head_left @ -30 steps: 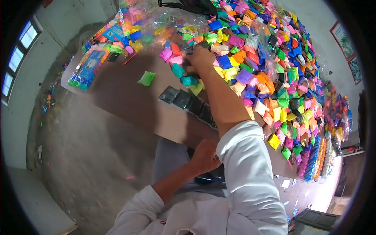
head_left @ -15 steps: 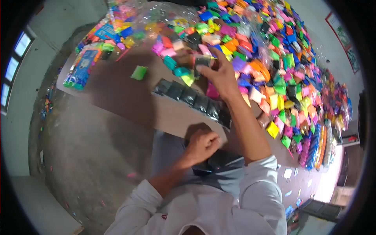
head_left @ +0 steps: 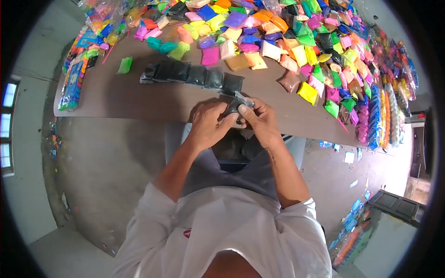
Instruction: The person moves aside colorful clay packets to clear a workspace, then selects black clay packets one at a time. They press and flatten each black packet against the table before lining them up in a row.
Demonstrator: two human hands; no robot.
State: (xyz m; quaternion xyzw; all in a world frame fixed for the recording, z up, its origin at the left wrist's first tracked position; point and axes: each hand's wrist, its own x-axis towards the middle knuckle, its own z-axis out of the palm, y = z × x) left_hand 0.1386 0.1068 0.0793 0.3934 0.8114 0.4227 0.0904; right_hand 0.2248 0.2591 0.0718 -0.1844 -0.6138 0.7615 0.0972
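Observation:
Both my hands meet in front of me at the near edge of the table. A small black packet (head_left: 235, 105) is pinched between them. My left hand (head_left: 209, 124) grips its left side, and my right hand (head_left: 260, 119) holds the right side with thumb and fingers. Just beyond lies a row of joined black packets (head_left: 197, 75), stretched out flat on the brown table (head_left: 153, 102). Part of the held packet is hidden by my fingers.
A large heap of colourful small packets (head_left: 278, 32) covers the far side. A lone green packet (head_left: 124, 65) lies to the left, near a blue printed pack (head_left: 74, 88). Long coloured rolls (head_left: 373, 118) sit at the right end.
My right hand has come back from the heap's edge with a black packet. My left hand has risen from my lap and now holds it too. The view has shifted.

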